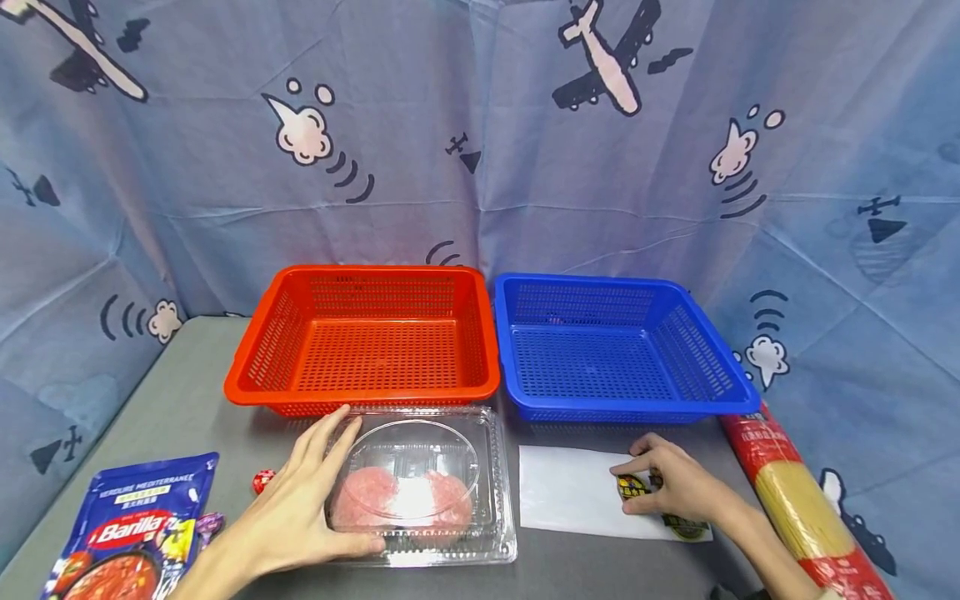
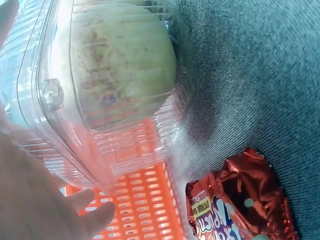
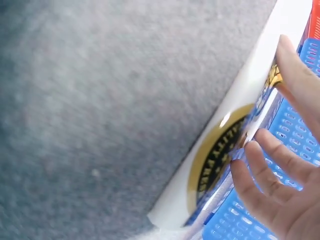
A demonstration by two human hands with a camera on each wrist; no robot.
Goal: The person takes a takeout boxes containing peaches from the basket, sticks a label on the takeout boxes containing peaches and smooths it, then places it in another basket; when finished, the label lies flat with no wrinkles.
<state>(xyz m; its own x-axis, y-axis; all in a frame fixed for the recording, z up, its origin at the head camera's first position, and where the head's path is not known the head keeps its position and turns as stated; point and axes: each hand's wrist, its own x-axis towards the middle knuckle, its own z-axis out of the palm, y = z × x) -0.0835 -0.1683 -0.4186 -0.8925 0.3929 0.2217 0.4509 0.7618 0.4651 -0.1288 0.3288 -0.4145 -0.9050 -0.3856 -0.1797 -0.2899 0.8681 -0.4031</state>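
Observation:
A clear plastic clamshell box [image 1: 495,500] with two round pinkish fruits [image 1: 367,496] inside sits before the red basket. My left hand [image 1: 292,508] spans its left side, thumb at the near edge, fingertips by the far left corner. In the left wrist view, one fruit [image 2: 125,65] looks pale green through the ribbed wall, and the fingers stay fairly straight beside the lid. To the right, a flat white pack [image 1: 562,492] carries yellow and black labels. My right hand [image 1: 682,483] is over its right part, thumb and fingers spread around a label, fingertips right at the pack [image 3: 220,145].
A red basket [image 1: 360,396] and a blue basket [image 1: 600,406] stand side by side behind. At left are a blue Barilla pouch [image 1: 135,525], a red-wrapped candy [image 1: 262,481] and a purple one [image 1: 208,527]. A red-ended spaghetti pack [image 1: 806,504] lies at right, beside the curtain [image 1: 847,333].

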